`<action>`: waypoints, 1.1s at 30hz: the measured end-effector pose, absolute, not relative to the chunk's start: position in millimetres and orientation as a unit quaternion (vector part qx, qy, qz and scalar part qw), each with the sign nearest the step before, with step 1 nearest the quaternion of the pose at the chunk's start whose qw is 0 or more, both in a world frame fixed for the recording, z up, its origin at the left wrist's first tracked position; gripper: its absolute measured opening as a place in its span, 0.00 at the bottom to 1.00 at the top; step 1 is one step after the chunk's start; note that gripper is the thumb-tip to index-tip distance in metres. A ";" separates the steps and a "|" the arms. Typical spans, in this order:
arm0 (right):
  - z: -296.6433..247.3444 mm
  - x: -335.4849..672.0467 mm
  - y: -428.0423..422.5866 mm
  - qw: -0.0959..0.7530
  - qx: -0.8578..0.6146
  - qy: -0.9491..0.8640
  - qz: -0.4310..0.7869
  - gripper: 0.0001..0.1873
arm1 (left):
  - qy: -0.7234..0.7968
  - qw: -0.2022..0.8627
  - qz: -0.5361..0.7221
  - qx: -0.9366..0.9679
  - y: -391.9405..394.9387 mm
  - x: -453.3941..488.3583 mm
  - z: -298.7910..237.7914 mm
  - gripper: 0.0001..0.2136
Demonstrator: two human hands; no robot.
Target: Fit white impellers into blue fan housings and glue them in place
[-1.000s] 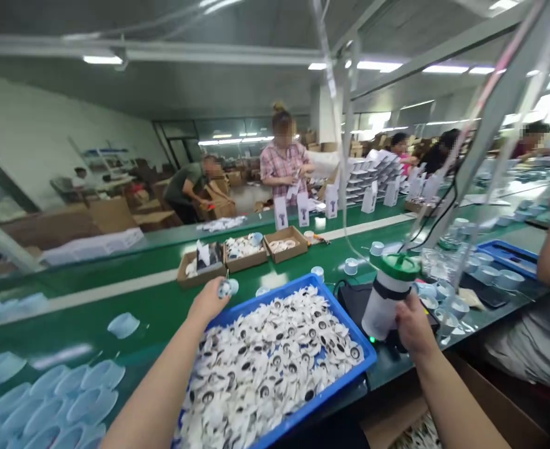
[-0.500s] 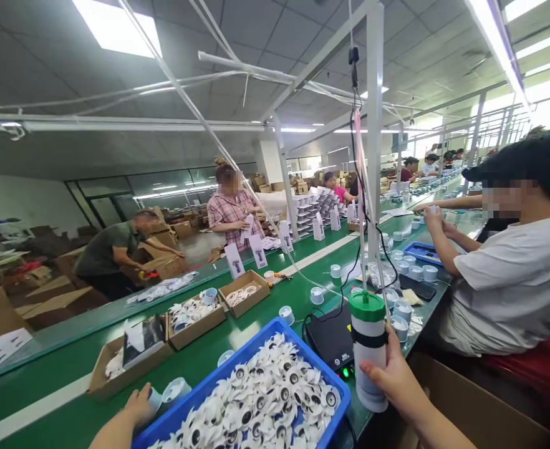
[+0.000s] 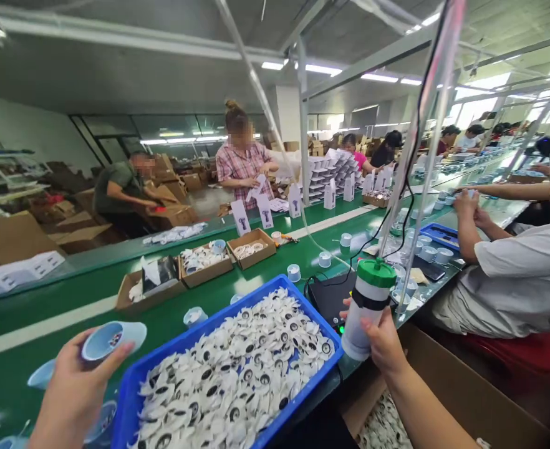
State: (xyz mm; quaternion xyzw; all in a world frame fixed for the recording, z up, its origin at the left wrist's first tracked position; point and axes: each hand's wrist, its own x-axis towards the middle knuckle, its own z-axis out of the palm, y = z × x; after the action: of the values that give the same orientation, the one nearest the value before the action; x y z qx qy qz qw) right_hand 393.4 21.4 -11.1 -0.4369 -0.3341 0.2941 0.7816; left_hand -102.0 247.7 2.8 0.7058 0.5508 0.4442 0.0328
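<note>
My left hand (image 3: pixel 72 393) is closed around a pale blue round shell (image 3: pixel 112 338), raised at the left of the blue bin (image 3: pixel 130 381). The bin is heaped with small white parts with black centres (image 3: pixel 237 368). My right hand (image 3: pixel 381 342) grips a white tool with a green cap (image 3: pixel 365 303), tilted beside the bin's right corner above a black device (image 3: pixel 328 299). A cable and a clear tube rise from the tool's cap. Several more blue shells (image 3: pixel 41 374) lie on the green belt under my left hand.
Three open cardboard boxes (image 3: pixel 204 262) stand on the green conveyor (image 3: pixel 69 299) behind the bin. Loose blue cups (image 3: pixel 294 272) dot the belt. A seated person in a white shirt (image 3: pixel 513 280) works at my right; others stand across the line. A cardboard box (image 3: pixel 466 393) sits below right.
My left hand has lifted a blue shell from the belt and drawn it toward me. The tool in my right hand has tilted. The camera has turned a little.
</note>
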 end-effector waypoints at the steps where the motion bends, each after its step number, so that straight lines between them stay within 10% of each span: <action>1: -6.1 388.8 25.7 0.777 -0.429 -0.338 0.313 0.32 | 0.545 0.084 0.442 0.707 217.3 -93.6 -3.9 0.21; 5: 20.1 352.4 44.0 0.720 -0.351 -0.394 0.451 0.29 | 0.468 0.318 0.389 0.727 102.8 -30.7 -23.1 0.23; 11: 61.0 280.2 58.5 0.621 -0.228 -0.439 0.608 0.33 | 0.426 0.278 0.315 0.801 30.0 58.8 -1.4 0.30; 19: 79.4 243.2 47.9 0.614 -0.213 -0.462 0.604 0.31 | 0.372 0.325 0.338 0.801 15.2 83.1 31.6 0.10; 33: 77.2 248.5 41.0 0.611 -0.245 -0.453 0.602 0.30 | 0.393 0.378 0.296 0.784 5.7 88.2 37.6 0.16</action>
State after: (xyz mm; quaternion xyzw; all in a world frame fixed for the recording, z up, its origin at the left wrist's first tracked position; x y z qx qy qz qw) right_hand 248.5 41.0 77.2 -0.2454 -0.4528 0.6016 0.6106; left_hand 88.2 5.7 37.6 0.7843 0.3930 0.2956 0.3782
